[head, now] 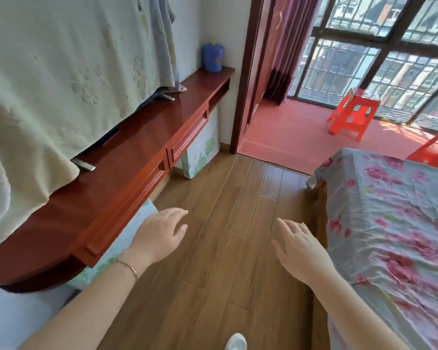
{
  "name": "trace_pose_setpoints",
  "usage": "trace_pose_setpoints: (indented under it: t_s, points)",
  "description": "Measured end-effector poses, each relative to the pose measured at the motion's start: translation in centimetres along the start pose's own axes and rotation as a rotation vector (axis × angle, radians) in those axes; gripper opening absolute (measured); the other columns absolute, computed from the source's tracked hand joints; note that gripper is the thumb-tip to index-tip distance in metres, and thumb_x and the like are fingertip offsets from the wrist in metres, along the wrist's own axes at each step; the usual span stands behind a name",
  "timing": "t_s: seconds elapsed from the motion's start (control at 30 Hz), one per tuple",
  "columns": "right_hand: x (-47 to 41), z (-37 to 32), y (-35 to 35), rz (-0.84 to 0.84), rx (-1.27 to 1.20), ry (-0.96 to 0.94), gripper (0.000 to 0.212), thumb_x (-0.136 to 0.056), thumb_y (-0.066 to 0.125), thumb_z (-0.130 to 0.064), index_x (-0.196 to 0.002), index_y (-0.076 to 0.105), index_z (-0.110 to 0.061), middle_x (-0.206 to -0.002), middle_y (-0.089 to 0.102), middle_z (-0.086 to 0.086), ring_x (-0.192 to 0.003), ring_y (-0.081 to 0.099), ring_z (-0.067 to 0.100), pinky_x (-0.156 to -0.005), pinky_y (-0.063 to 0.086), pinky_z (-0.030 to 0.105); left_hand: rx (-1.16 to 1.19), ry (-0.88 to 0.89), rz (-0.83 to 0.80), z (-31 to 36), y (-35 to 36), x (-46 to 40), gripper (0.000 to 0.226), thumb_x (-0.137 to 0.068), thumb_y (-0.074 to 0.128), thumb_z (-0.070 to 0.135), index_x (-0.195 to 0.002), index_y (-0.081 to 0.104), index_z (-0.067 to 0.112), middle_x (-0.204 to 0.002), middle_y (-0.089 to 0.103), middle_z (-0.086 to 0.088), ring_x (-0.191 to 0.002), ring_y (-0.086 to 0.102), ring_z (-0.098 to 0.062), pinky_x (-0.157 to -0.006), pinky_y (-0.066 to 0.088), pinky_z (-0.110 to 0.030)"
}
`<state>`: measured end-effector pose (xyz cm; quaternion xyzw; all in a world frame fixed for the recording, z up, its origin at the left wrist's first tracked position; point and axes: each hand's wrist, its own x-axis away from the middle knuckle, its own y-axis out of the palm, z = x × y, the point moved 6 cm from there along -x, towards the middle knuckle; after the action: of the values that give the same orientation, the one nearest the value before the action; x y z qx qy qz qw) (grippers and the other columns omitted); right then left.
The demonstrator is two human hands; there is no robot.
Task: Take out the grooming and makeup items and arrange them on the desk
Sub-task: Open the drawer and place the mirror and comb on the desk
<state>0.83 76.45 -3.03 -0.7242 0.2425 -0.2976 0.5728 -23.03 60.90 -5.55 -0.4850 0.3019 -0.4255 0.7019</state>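
Note:
A long red-brown wooden desk (127,157) runs along the left wall, with closed drawers (187,137) in its front. My left hand (159,233) hovers palm down just off the desk's front edge, fingers apart and holding nothing; a thin bracelet circles its wrist. My right hand (301,246) hangs over the wooden floor beside the bed, also spread and holding nothing. A blue lidded container (213,56) stands at the desk's far end. No grooming or makeup items are in sight.
A pale green cloth (61,84) drapes a flat screen standing on the desk. A floral box (200,152) sits under the desk. A bed with a floral sheet (390,223) fills the right. Red plastic stools (352,114) stand on the balcony beyond the doorway.

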Motion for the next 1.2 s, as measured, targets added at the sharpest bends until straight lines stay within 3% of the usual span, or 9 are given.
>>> trace_pose_setpoints:
  t_s: [0.2,0.33,0.47,0.6,0.73,1.03,1.2]
  points:
    - [-9.4,0.1,-0.9,-0.065,0.083,-0.218,0.055,-0.097,0.034,-0.037,-0.148,0.019,-0.019,-0.151,0.03,-0.004,-0.141,0.02,0.016,-0.116,0.013,0.028,-0.017,-0.214,0.101,-2.2,-1.1,-3.4,0.042,-0.096,0.041,0.033,-0.135,0.047,0.021,-0.14,0.048,0.005,-0.13,0.042,-0.011,-0.107,0.031,-0.026]
    - [-14.4,-4.3,-0.4,-0.109,0.1,-0.422,0.055,-0.095,0.035,-0.029,-0.147,0.022,-0.016,-0.149,0.032,-0.002,-0.141,0.02,0.018,-0.118,0.011,0.031,-0.045,-0.37,0.141,-5.7,-1.8,-3.1,0.043,-0.096,0.039,0.034,-0.136,0.046,0.021,-0.141,0.047,0.005,-0.131,0.041,-0.011,-0.107,0.031,-0.027]
    - [-18.9,-9.4,0.7,-0.141,0.12,-0.606,0.057,-0.096,0.035,-0.035,-0.148,0.019,-0.017,-0.15,0.029,-0.003,-0.142,0.017,0.017,-0.117,0.012,0.031,-0.043,-0.522,0.213,-9.2,-2.5,-2.3,0.043,-0.096,0.041,0.034,-0.135,0.046,0.02,-0.14,0.048,0.004,-0.131,0.041,-0.011,-0.106,0.033,-0.027]
    - [-23.3,-14.3,1.9,-0.154,0.173,-0.779,0.06,-0.093,0.022,-0.039,-0.148,0.02,-0.015,-0.151,0.03,-0.001,-0.141,0.018,0.018,-0.118,0.012,0.032,-0.066,-0.631,0.288,-11.6,-3.0,-2.4,0.041,-0.094,0.046,0.03,-0.132,0.05,0.016,-0.136,0.052,0.001,-0.128,0.044,-0.014,-0.104,0.034,-0.028]
    - [-27.0,-18.8,2.1,-0.191,0.202,-0.909,0.056,-0.096,0.036,-0.031,-0.148,0.02,-0.015,-0.15,0.029,-0.002,-0.14,0.019,0.017,-0.115,0.011,0.028,-0.081,-0.75,0.339,-14.0,-3.3,-3.0,0.041,-0.094,0.048,0.029,-0.131,0.052,0.014,-0.134,0.054,-0.001,-0.126,0.048,-0.016,-0.103,0.037,-0.029]
    - [-34.0,-26.5,2.3,-0.207,0.297,-1.11,0.055,-0.097,0.035,-0.031,-0.147,0.022,-0.014,-0.149,0.032,-0.002,-0.138,0.023,0.017,-0.114,0.013,0.027,-0.081,-0.968,0.406,-17.6,-3.0,-3.9,0.041,-0.091,0.055,0.025,-0.129,0.055,0.011,-0.132,0.056,-0.004,-0.121,0.053,-0.02,-0.098,0.043,-0.032]
    - [-35.5,-28.5,3.6,-0.233,0.367,-1.213,0.055,-0.097,0.033,-0.031,-0.148,0.02,-0.015,-0.15,0.03,-0.001,-0.139,0.022,0.017,-0.114,0.011,0.028,-0.135,-1.053,0.381,-17.7,-2.1,-3.0,0.039,-0.084,0.064,0.022,-0.121,0.061,0.008,-0.121,0.064,-0.006,-0.11,0.061,-0.023,-0.089,0.049,-0.036]
